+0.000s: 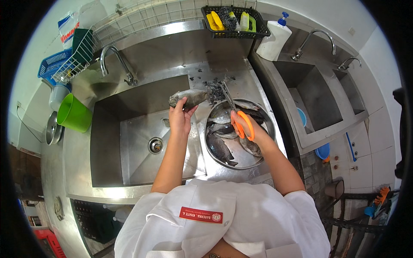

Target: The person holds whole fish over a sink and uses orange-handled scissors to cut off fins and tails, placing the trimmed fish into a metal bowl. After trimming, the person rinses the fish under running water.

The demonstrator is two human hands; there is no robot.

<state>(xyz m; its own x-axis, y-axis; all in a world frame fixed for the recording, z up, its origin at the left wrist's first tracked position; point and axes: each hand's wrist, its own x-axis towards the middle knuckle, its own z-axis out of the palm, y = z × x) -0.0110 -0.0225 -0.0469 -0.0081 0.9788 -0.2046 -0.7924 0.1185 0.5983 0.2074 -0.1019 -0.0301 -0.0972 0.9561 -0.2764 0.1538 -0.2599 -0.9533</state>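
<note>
My left hand (181, 115) grips a grey whole fish (193, 95) by its head end, holding it over the right rim of the sink. In my right hand (246, 126) is a pair of scissors (228, 95) with orange handles, its blades pointing up and away from me. Beneath that hand stands a round metal basin (208, 142) with several dark and silvery fish (219, 148) in it. Dark cut scraps (215, 90), seemingly fins, lie heaped on the steel counter beyond the basin, close to the blade tips.
A deep stainless sink (135, 135) with a faucet (117, 61) lies left, a green plastic bin (75, 113) beside it. Behind the counter are a black basket (237, 34) of sponges and a white pump bottle (274, 40). Another sink (309, 93) stands right, across a gap.
</note>
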